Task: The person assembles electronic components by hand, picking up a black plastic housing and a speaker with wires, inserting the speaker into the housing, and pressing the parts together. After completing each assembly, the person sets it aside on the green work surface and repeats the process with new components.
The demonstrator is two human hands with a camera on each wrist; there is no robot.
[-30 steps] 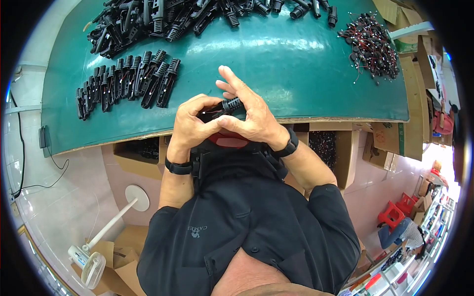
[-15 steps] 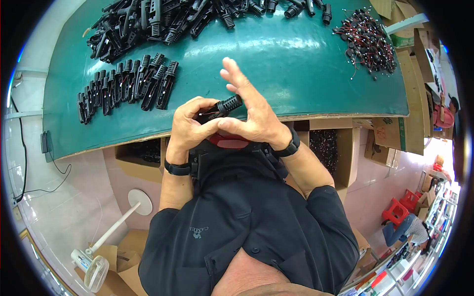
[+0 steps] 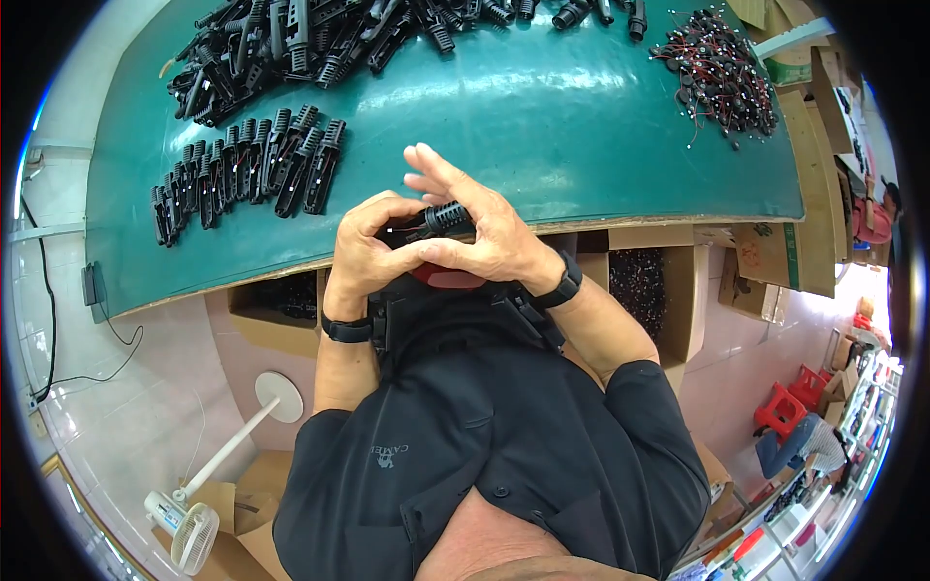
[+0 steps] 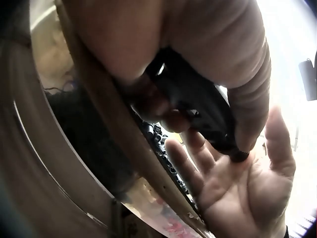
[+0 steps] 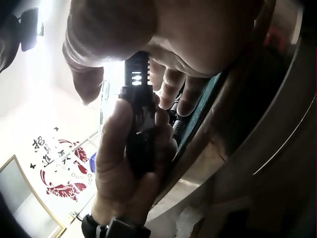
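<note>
My left hand [image 3: 370, 240] grips a black plastic handle housing [image 3: 446, 221] with a ribbed neck, held just in front of the table edge. A thin wire with a white tip shows in its hollow, near the left fingers. My right hand [image 3: 489, 228] has its fingers straight, and its palm meets the ribbed end. In the left wrist view that palm [image 4: 242, 198] faces the tip of the housing [image 4: 208, 109]. From the right wrist view, the left thumb [image 5: 116, 129] lies along one side of the housing [image 5: 141, 119] and fingers wrap the other.
Similar housings [image 3: 247, 160] stand in a slanting row on the green table [image 3: 542, 136]. Behind them lies a large heap of black housings [image 3: 320, 39]. A pile of small wired parts [image 3: 717, 77] sits at the right. Below the table edge is an open carton [image 3: 683, 300].
The right fingers lifted higher, then came back down and left over the housing. The housing tilted up, then levelled again in the left hand, which keeps its grip.
</note>
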